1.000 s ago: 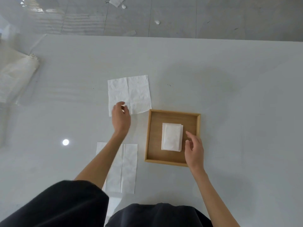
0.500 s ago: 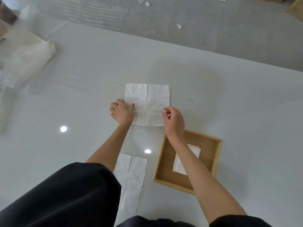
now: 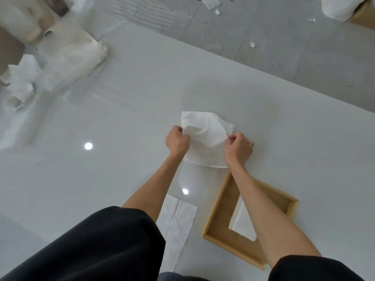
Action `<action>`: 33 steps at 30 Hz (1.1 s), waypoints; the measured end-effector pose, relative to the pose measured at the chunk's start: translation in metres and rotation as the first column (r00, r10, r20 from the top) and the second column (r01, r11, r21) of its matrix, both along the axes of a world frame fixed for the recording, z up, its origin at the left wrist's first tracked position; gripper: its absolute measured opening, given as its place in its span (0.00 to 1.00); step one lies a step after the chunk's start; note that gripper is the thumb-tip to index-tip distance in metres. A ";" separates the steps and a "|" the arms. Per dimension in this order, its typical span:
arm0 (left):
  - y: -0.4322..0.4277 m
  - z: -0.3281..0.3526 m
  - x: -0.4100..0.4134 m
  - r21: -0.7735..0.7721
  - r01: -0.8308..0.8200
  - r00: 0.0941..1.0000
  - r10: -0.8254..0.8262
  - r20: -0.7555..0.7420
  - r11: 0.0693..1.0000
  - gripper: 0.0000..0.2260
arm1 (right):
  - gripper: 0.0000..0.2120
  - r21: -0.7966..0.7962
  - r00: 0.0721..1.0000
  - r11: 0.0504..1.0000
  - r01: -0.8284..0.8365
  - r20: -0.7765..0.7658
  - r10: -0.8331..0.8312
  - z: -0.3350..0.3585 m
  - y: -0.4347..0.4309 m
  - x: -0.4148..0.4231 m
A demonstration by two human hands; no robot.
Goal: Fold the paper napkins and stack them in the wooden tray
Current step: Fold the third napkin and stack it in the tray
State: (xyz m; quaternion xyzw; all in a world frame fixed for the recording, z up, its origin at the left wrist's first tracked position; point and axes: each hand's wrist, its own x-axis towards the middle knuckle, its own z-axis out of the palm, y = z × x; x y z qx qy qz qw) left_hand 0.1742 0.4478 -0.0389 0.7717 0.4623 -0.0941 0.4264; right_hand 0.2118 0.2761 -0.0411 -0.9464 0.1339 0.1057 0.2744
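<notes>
A white paper napkin (image 3: 205, 136) lies on the table ahead of me, its near edge lifted and curling over toward the far side. My left hand (image 3: 177, 141) pinches its left corner and my right hand (image 3: 238, 149) pinches its right corner. The wooden tray (image 3: 218, 220) sits near me to the right, and my right forearm crosses over it. A folded napkin (image 3: 240, 220) lies inside the tray, partly hidden by that forearm. Another napkin (image 3: 178, 222) lies flat on the table between my arms.
The white glossy table (image 3: 121, 118) ends at a far edge running diagonally, with grey floor and paper scraps (image 3: 252, 44) beyond. A bundle of crumpled wrapping and paper (image 3: 50, 57) sits at the far left. A white bag on a box (image 3: 343, 7) stands top right.
My right hand left the tray and took the napkin's right corner. Both hands have now lifted the near edge, so the flat napkin curls upward. My view turned left.
</notes>
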 end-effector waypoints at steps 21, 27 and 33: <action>-0.133 0.344 -0.083 -0.489 0.862 0.384 -0.801 0.459 0.133 0.15 | 0.48 0.714 0.969 0.656 -0.245 0.162 0.185 0.287 -0.204 -0.185; -0.163 0.385 -0.117 -0.612 0.789 0.470 -0.599 0.648 -0.043 0.13 | 0.29 0.822 0.967 0.519 -0.235 0.253 0.037 0.329 -0.236 -0.218; -0.194 0.291 -0.180 -0.888 0.439 0.896 -0.002 0.443 -0.141 0.34 | 0.27 0.932 0.959 0.356 -0.070 0.161 -0.234 0.324 -0.265 -0.247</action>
